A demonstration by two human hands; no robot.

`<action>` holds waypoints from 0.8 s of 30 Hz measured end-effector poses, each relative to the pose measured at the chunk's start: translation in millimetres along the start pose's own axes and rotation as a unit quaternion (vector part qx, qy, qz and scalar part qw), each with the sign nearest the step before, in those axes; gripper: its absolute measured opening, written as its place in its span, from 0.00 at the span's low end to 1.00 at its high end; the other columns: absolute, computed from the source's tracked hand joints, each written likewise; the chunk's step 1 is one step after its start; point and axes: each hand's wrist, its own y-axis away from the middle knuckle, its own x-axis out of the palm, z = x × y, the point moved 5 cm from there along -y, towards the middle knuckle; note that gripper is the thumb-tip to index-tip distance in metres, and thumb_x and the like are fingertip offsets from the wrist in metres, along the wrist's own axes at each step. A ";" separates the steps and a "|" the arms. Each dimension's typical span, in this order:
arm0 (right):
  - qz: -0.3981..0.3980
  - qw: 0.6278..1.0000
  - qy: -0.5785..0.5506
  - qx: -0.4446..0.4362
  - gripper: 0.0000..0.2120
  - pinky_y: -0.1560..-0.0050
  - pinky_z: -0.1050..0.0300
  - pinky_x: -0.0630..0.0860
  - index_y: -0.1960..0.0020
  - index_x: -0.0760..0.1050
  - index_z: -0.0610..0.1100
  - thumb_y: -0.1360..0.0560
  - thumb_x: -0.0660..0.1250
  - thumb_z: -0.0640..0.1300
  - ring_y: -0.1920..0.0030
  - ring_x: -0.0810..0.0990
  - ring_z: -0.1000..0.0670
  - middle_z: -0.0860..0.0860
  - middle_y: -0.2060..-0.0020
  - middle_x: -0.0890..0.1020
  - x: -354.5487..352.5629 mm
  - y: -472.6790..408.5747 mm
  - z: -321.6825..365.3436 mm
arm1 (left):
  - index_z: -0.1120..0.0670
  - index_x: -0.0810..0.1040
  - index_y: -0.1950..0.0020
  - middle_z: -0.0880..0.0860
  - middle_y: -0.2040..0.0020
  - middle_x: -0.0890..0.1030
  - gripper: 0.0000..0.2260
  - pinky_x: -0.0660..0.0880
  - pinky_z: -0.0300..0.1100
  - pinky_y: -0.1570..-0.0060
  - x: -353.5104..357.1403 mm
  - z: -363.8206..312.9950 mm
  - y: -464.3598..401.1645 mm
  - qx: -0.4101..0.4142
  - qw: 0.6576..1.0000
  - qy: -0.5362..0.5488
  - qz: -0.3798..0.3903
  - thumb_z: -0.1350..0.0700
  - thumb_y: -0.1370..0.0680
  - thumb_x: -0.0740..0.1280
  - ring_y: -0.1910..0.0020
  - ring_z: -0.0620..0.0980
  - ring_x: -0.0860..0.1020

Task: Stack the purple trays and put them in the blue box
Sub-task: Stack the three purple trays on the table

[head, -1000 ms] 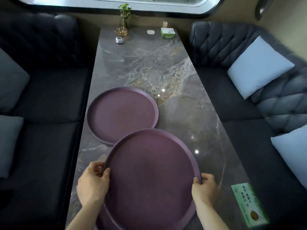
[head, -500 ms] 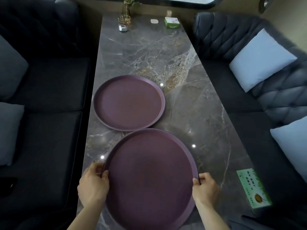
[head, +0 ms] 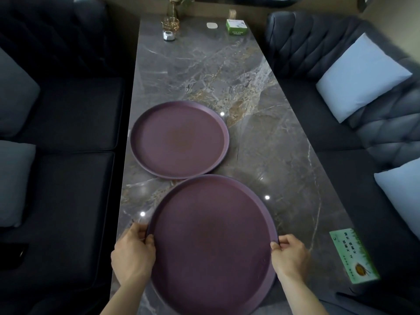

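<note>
A large round purple tray (head: 212, 244) is held over the near end of the marble table (head: 261, 137). My left hand (head: 133, 255) grips its left rim and my right hand (head: 289, 255) grips its right rim. Its far edge just reaches the near edge of a second purple tray (head: 179, 139), which lies flat on the table's left side. Whether another tray lies under the held one cannot be seen. No blue box is in view.
A green card (head: 353, 254) lies at the table's near right edge. At the far end stand a small vase (head: 171, 21), a white object (head: 169, 35) and a green box (head: 236, 26). Dark sofas with pale cushions (head: 361, 78) flank the table.
The view has tilted down and nearer. The held tray no longer overlaps the far tray; their edges now just meet. Both hands keep the same grip.
</note>
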 end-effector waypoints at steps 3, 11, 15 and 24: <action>0.001 1.000 -0.009 0.016 0.11 0.60 0.54 0.76 0.63 0.76 0.48 0.28 0.74 0.37 0.62 0.79 0.45 0.51 0.66 0.81 -5.3 -7.1 -0.9 | 0.49 0.82 0.52 0.47 0.56 0.85 0.06 0.72 0.46 0.56 3.0 -2.7 7.9 0.011 1.000 0.003 0.004 0.58 0.27 0.72 0.55 0.53 0.82; -0.030 0.997 -0.023 0.063 0.05 0.66 0.61 0.70 0.52 0.83 0.41 0.27 0.72 0.35 0.63 0.77 0.44 0.43 0.59 0.85 -25.1 -35.3 -2.0 | 0.47 0.79 0.53 0.44 0.57 0.80 0.07 0.77 0.47 0.56 25.6 -19.9 28.0 0.053 0.998 0.008 0.037 0.56 0.28 0.73 0.60 0.48 0.80; -0.032 0.998 -0.004 0.058 0.04 0.60 0.56 0.75 0.53 0.83 0.43 0.27 0.73 0.37 0.62 0.78 0.44 0.44 0.59 0.86 -24.7 -38.1 -5.4 | 0.46 0.78 0.55 0.44 0.58 0.80 0.07 0.76 0.48 0.57 27.2 -21.0 26.5 0.060 0.997 0.000 0.042 0.56 0.29 0.73 0.60 0.49 0.79; -0.010 0.998 0.066 -0.005 0.07 0.59 0.49 0.77 0.60 0.75 0.49 0.27 0.72 0.41 0.58 0.78 0.42 0.47 0.61 0.82 -23.5 -37.4 -8.4 | 0.46 0.76 0.57 0.43 0.60 0.78 0.09 0.75 0.46 0.61 27.9 -23.0 22.2 0.046 0.997 -0.012 0.062 0.56 0.31 0.74 0.63 0.47 0.78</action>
